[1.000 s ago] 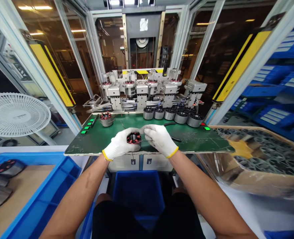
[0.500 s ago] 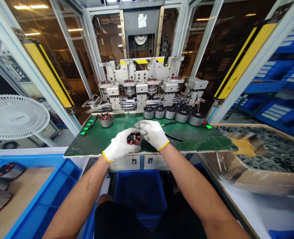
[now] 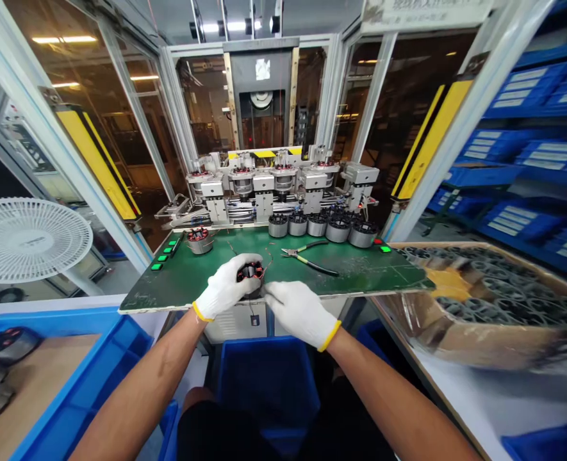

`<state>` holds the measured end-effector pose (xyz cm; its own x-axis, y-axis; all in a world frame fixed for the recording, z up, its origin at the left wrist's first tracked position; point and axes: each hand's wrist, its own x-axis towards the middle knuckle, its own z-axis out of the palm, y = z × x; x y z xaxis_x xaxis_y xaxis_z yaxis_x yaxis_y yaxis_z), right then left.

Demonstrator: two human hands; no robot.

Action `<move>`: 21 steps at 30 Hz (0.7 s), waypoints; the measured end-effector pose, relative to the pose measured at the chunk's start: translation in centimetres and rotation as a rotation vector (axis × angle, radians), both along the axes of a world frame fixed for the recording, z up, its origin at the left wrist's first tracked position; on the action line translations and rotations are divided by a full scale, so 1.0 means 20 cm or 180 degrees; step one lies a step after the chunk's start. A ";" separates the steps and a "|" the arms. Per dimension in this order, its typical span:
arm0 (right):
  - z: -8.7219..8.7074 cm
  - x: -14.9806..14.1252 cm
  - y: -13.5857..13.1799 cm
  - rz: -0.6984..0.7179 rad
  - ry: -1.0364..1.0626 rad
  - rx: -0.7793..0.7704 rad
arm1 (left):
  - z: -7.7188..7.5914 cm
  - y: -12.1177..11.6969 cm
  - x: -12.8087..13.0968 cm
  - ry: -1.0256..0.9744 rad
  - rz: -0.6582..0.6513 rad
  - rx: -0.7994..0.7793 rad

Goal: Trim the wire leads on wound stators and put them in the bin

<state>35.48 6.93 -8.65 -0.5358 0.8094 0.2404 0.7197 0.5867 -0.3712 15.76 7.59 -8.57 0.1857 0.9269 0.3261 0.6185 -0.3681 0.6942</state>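
Observation:
Both my hands wear white gloves with yellow cuffs. My left hand (image 3: 223,287) is wrapped round a round motor stator (image 3: 250,273) with red-brown copper windings, holding it just above the near edge of the green work board (image 3: 177,275). My right hand (image 3: 300,312) sits beside the stator's lower right, its fingers pinched together near the stator's side; what they grip is too small to make out. A thin wire hangs down from the stator.
Another wound stator (image 3: 199,240) stands at the board's back left. Several unwound stator cores (image 3: 318,225) line the back right before the winding machine (image 3: 273,182). Cutting pliers (image 3: 307,255) lie mid-board. A cardboard box of cores (image 3: 494,288) is right, blue bins (image 3: 62,384) left and below, a fan (image 3: 26,240) left.
My right hand has come from above the stator's far rim down to its near right side. The view tilted up and the pliers are now uncovered.

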 end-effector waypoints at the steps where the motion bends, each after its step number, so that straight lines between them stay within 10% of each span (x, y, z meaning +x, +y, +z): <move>1: 0.00 0.00 -0.02 0.0177 -0.0024 0.0044 | 0.01 -0.01 0.00 -0.0040 -0.0045 0.0095; 11: 0.02 -0.04 -0.05 0.0292 0.0009 0.0359 | 0.05 -0.08 0.01 0.2240 -0.0500 0.1319; 21: 0.10 0.08 0.14 0.0871 0.0510 0.0916 | 0.03 -0.09 0.05 0.2530 0.0016 0.1398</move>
<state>37.11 9.81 -6.68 -0.6590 0.5303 0.5334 0.4696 0.8440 -0.2589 16.84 5.80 -7.92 0.5031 0.7508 0.4280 0.8576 -0.4949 -0.1400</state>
